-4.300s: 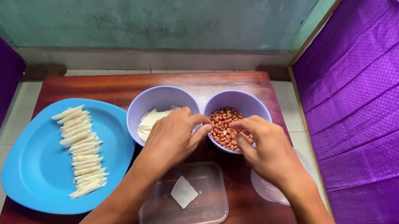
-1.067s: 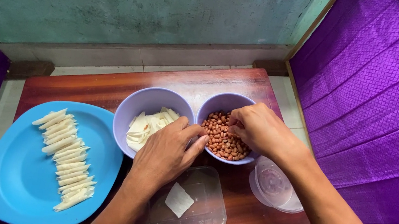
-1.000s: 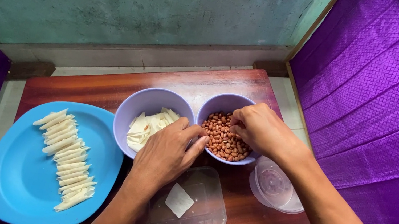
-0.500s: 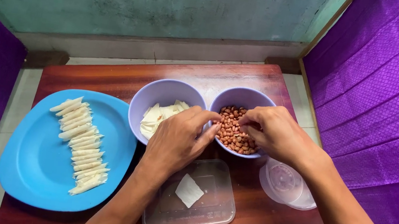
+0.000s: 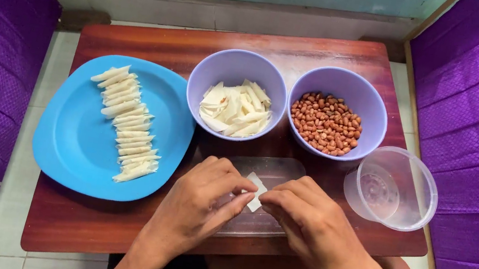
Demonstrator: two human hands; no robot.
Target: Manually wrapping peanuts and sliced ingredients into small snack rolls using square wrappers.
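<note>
Purple cloth walled the scene on the left and right, and a low wooden table [image 5: 125, 235] filled the one head view. Two lilac bowls stood side by side at the far middle, rims nearly touching: the left bowl [image 5: 241, 63] held a loose heap of white pastry squares [image 5: 234, 108], too overlapped to count, and the right bowl [image 5: 342, 83] held red-brown peanuts [image 5: 326, 122]. One blue plate [image 5: 76, 140] sat on the left, its left rim overhanging the table edge, with a single column of roughly eighteen rolled white sticks [image 5: 124, 124] running far to near. One clear round tub [image 5: 393, 187] stood at the right edge, partly past it. One clear flat lid [image 5: 273, 166] lay near the middle.

Both hands met over that lid. The left hand [image 5: 203, 196] and right hand [image 5: 309, 221] each pinched one small white wrapper piece [image 5: 256, 190] between fingertips, holding it just above the lid; whether it touched the lid I could not tell. Open wood remained at the far side behind the bowls and at the near left corner below the plate.
</note>
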